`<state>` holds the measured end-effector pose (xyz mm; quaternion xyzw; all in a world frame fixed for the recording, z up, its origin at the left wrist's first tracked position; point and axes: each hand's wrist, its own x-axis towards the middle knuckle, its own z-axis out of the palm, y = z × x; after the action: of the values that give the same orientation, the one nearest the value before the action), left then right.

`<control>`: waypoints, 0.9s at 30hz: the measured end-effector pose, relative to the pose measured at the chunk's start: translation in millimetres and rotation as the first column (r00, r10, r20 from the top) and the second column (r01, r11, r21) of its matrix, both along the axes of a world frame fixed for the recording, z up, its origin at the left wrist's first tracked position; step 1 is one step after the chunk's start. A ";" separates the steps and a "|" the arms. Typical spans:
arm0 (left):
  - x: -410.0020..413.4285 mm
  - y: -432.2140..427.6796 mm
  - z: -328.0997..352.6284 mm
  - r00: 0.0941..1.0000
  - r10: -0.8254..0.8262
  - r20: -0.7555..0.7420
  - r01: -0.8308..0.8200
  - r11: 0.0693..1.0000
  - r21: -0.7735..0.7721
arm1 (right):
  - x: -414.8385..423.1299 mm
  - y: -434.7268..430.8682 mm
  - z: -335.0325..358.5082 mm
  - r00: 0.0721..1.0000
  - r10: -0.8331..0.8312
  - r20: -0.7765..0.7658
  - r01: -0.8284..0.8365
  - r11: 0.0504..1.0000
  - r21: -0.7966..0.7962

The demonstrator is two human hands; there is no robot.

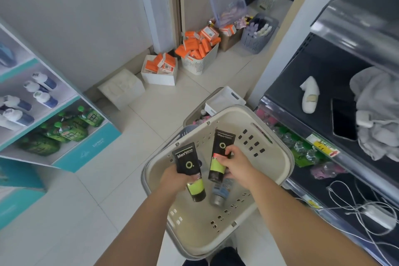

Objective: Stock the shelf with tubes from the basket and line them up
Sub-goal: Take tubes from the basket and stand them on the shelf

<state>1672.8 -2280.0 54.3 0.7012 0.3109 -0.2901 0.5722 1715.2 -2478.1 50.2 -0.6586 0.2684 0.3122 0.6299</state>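
A cream plastic basket (pixel 274 157) stands on the floor in front of me. My left hand (pixel 172 177) grips a black tube with a lime-green band (pixel 187 161) above the basket's left side. My right hand (pixel 236 163) holds a second black and green tube (pixel 222 147) over the basket's middle. A grey-blue tube (pixel 220 192) lies on the basket floor below my right hand. The dark shelf (pixel 323 75) is on the right.
On the dark shelf lie a white bottle (pixel 309 95), a phone (pixel 344 119), a grey cloth (pixel 377 114) and white cables (pixel 364 207). A teal display (pixel 71 151) with bottles and green pouches stands left. Bins of orange boxes (pixel 197 49) sit on the floor behind.
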 end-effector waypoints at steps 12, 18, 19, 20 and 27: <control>14.7 -6.7 74.0 0.963 -0.138 0.232 0.195 0.949 -0.247 | -21.2 -24.4 96.2 0.971 0.048 0.233 -0.070 0.994 0.083; 22.1 -53.0 126.1 0.895 -0.230 0.383 0.345 0.900 -0.267 | -42.4 -76.6 150.0 0.936 0.027 0.350 -0.041 0.999 0.031; 22.6 -65.4 135.3 0.882 -0.245 0.402 0.367 0.892 -0.262 | -48.7 -88.5 158.6 0.929 0.009 0.369 -0.020 0.999 0.025; 21.3 -79.1 145.6 0.869 -0.266 0.417 0.391 0.886 -0.250 | -56.1 -101.3 166.2 0.923 -0.013 0.384 0.004 1.000 0.024; -5.3 -195.2 196.7 0.724 -0.424 0.544 0.600 0.776 -0.195 | -122.7 -210.0 218.5 0.864 -0.145 0.483 0.170 0.985 -0.008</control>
<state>1667.5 -2475.3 251.0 0.6923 -0.1054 -0.3115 0.6423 1592.5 -2688.1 268.7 -0.7070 0.1645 0.0796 0.6832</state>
